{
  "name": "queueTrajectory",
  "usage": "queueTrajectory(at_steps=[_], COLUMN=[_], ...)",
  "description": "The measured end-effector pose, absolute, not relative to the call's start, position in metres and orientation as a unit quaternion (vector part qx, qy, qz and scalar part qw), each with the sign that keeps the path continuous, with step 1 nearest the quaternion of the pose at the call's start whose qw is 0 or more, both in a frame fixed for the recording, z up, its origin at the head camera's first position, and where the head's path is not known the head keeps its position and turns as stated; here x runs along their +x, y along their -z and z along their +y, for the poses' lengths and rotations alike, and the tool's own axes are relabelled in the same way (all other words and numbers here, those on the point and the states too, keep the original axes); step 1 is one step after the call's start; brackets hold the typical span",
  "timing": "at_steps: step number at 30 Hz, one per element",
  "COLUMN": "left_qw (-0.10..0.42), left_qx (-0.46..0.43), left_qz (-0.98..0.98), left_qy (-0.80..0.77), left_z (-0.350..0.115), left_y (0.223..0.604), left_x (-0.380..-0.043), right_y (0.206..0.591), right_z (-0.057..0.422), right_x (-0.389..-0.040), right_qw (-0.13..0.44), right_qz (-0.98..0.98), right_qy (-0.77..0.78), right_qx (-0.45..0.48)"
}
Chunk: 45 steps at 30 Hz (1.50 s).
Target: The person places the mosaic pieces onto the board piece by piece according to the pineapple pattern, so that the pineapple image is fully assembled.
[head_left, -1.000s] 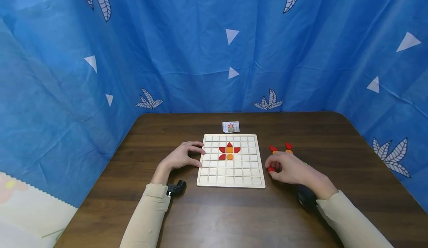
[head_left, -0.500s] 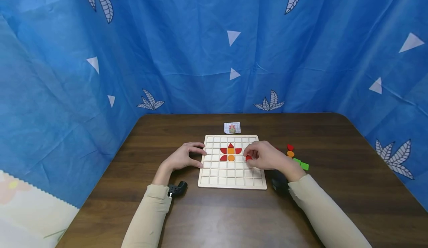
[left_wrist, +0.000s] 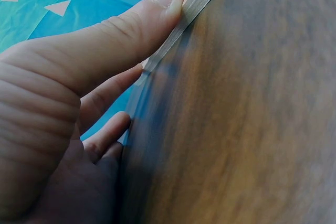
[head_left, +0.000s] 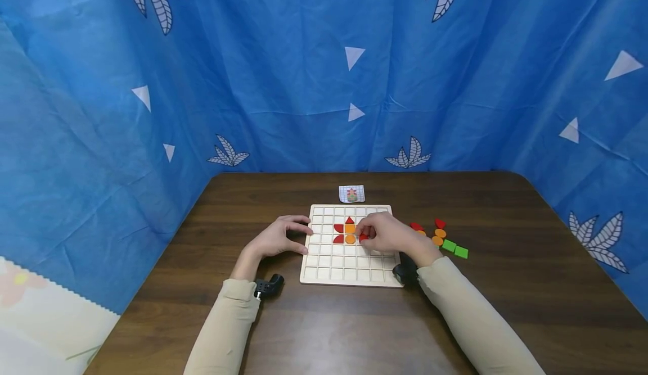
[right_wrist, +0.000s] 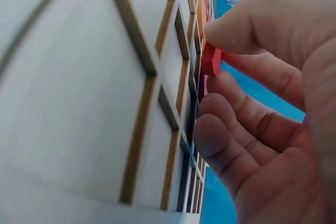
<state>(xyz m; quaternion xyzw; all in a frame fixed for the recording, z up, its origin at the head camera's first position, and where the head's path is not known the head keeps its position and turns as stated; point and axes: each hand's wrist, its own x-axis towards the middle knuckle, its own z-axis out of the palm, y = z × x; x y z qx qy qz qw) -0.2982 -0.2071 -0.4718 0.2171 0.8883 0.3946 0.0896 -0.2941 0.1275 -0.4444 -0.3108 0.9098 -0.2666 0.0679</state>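
Note:
A square wooden grid board (head_left: pixel 329 274) lies on the table, with red and orange pieces set in its upper middle cells. My left hand (head_left: pixel 279 235) rests at the board's left edge, thumb and fingertips touching the rim, as the left wrist view also shows with the thumb (left_wrist: pixel 131 35). Over the grid, my right hand (head_left: pixel 388 233) pinches a small red piece (right_wrist: pixel 212 60) between thumb and index finger. That piece is beside the orange circle (head_left: pixel 350 239), to its right. The fingers hide part of it and the cell underneath.
Several loose pieces lie right of the board, among them a green square (head_left: pixel 461 252), an orange circle (head_left: pixel 440 233) and a red piece (head_left: pixel 440 223). Behind the board lies a small printed card (head_left: pixel 351 194). A blue curtain (head_left: pixel 304 82) hangs past the table's far edge.
My right hand has moved left from the loose pieces onto the board, carrying the red piece towards the orange circle. The left hand stays at the board's edge.

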Motion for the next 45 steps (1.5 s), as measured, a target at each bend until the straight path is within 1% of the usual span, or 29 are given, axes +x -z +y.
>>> queueTrajectory(at_steps=[16,21,31,45], left_qw=[0.096,0.095,0.094,0.094], left_qx=[0.205,0.209,0.202,0.204], left_qz=[0.890,0.888,0.890,0.888], left_qy=[-0.395,-0.398,-0.399,-0.401], left_z=[-0.208,-0.207,-0.208,-0.207], left_y=[0.473,0.473,0.473,0.473], left_x=[-0.300,-0.299,-0.297,-0.298], right_y=[0.441,0.441,0.437,0.438], right_z=[0.124,0.126,0.149,0.188], right_x=[-0.291,-0.290,-0.279,-0.265], right_qw=[0.096,0.091,0.082,0.073], right_qz=[0.918,0.922,0.922,0.932], right_qy=[0.251,0.244,0.245,0.239], right_qx=[-0.290,-0.287,-0.289,-0.261])
